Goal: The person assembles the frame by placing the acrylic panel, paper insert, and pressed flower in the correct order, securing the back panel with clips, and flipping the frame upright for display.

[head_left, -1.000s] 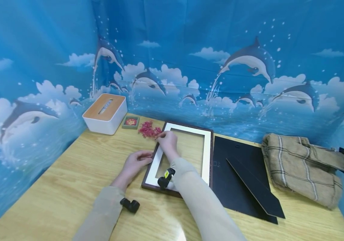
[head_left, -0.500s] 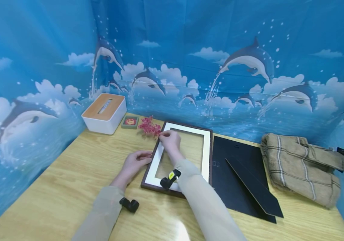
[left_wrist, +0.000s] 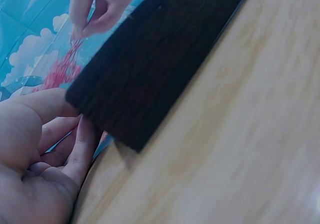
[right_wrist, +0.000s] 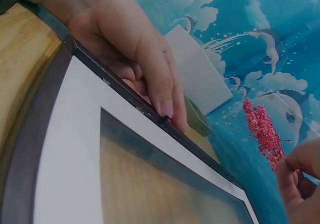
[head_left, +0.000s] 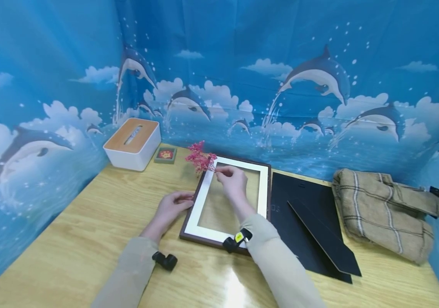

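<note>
A picture frame (head_left: 226,244) with a dark rim and a white mat lies face up on the table. At its left side my left hand (head_left: 170,214) holds the rim; the right wrist view shows that hand's fingers (right_wrist: 157,91) over the rim's edge. Above the upper left of the frame, my right hand (head_left: 234,183) pinches the thin stem of a pink dried flower sprig (head_left: 201,157). In the left wrist view the sprig (left_wrist: 62,68) hangs beyond the rim, below the right hand's fingertips.
Right of the frame lies a black backing board (head_left: 294,194) with its stand leg (head_left: 325,239) raised. A folded plaid cloth (head_left: 381,218) sits farther right. At the back left are a tissue box (head_left: 134,145) and a small green box (head_left: 165,155). A dolphin-print curtain (head_left: 223,64) hangs behind.
My right hand has lifted the flower sprig off the table beside the frame and moved it right, over the frame's upper left corner. The left hand has stayed at the rim.
</note>
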`<control>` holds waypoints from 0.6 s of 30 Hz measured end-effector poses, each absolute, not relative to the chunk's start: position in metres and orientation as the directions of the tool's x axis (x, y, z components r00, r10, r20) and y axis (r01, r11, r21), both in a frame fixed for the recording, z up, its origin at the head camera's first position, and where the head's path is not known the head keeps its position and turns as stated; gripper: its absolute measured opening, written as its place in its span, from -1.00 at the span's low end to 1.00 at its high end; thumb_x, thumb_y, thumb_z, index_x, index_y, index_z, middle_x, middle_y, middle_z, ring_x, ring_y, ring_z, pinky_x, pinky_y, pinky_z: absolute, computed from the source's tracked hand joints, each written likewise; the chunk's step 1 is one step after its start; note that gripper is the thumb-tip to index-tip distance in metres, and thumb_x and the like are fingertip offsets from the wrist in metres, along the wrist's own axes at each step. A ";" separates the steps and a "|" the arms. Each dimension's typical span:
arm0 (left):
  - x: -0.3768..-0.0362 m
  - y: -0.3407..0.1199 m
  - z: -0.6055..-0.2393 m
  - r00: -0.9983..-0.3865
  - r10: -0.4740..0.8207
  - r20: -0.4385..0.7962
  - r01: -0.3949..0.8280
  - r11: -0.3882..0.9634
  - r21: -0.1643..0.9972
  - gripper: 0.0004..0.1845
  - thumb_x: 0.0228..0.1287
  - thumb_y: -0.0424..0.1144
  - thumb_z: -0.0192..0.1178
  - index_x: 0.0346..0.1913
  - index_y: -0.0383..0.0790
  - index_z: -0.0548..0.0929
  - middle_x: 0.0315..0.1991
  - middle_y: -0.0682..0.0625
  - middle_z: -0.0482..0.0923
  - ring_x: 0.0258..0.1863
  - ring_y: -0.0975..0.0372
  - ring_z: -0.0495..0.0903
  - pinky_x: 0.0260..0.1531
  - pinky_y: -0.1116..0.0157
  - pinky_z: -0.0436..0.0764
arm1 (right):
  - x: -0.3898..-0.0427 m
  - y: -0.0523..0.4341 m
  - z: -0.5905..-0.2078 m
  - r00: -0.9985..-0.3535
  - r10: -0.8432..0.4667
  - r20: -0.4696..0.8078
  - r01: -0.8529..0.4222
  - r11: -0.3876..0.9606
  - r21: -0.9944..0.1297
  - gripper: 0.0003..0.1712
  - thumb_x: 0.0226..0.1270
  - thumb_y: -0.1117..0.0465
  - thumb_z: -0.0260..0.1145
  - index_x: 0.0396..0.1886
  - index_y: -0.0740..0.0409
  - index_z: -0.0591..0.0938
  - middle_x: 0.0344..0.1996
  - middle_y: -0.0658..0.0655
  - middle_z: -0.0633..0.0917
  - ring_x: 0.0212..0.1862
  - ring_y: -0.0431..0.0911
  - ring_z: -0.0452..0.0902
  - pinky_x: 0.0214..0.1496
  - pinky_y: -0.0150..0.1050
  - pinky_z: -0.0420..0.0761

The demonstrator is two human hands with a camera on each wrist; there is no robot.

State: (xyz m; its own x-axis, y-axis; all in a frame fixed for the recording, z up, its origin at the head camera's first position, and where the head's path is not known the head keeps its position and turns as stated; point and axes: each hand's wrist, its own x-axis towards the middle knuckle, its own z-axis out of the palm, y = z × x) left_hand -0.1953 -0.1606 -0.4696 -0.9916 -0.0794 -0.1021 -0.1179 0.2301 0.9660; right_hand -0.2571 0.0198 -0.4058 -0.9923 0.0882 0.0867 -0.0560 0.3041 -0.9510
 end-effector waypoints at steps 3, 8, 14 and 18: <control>-0.196 -0.160 -0.470 -0.992 -0.081 -0.100 -0.116 0.221 0.968 -0.64 0.04 -0.29 0.29 -0.03 -0.20 0.59 -0.12 -0.07 0.60 -0.12 0.17 0.55 -0.07 0.30 0.54 | -0.251 0.037 -0.402 -0.991 0.092 0.093 -0.058 0.329 -0.942 -0.87 0.07 0.28 0.32 -0.33 0.10 0.69 -0.41 0.04 0.70 -0.40 -0.17 0.61 -0.32 -0.33 0.61; -0.197 -0.160 -0.473 -0.992 -0.077 -0.101 -0.116 0.225 0.967 -0.64 0.04 -0.27 0.29 -0.03 -0.19 0.59 -0.13 -0.05 0.60 -0.12 0.18 0.55 -0.06 0.29 0.54 | -0.241 0.064 -0.400 -0.986 0.106 0.129 -0.074 0.415 -0.907 -0.89 0.10 0.23 0.31 -0.35 0.05 0.69 -0.43 0.02 0.69 -0.40 -0.17 0.60 -0.36 -0.30 0.59; -0.197 -0.160 -0.474 -0.992 -0.079 -0.096 -0.112 0.231 0.966 -0.64 0.04 -0.27 0.29 -0.03 -0.20 0.59 -0.13 -0.06 0.60 -0.13 0.18 0.56 -0.07 0.30 0.54 | -0.230 0.089 -0.406 -0.981 0.136 0.136 -0.046 0.519 -0.854 -0.90 0.11 0.18 0.31 -0.36 0.02 0.70 -0.47 -0.01 0.69 -0.42 -0.20 0.60 -0.39 -0.31 0.55; -0.197 -0.160 -0.473 -0.991 -0.084 -0.100 -0.118 0.235 0.965 -0.64 0.03 -0.27 0.29 -0.04 -0.19 0.59 -0.14 -0.05 0.60 -0.14 0.18 0.56 -0.07 0.29 0.54 | -0.226 0.099 -0.410 -0.981 0.150 0.121 -0.017 0.559 -0.829 -0.91 0.10 0.19 0.31 -0.39 0.03 0.70 -0.51 -0.01 0.69 -0.43 -0.18 0.59 -0.42 -0.31 0.52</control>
State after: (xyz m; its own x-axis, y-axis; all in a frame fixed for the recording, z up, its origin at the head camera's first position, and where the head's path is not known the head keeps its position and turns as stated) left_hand -0.1973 -0.1605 -0.4732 -0.9914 -0.0842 -0.1005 -0.1177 0.2349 0.9649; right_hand -0.2265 0.0994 -0.4103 -0.9812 0.1504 0.1213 -0.0167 0.5595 -0.8287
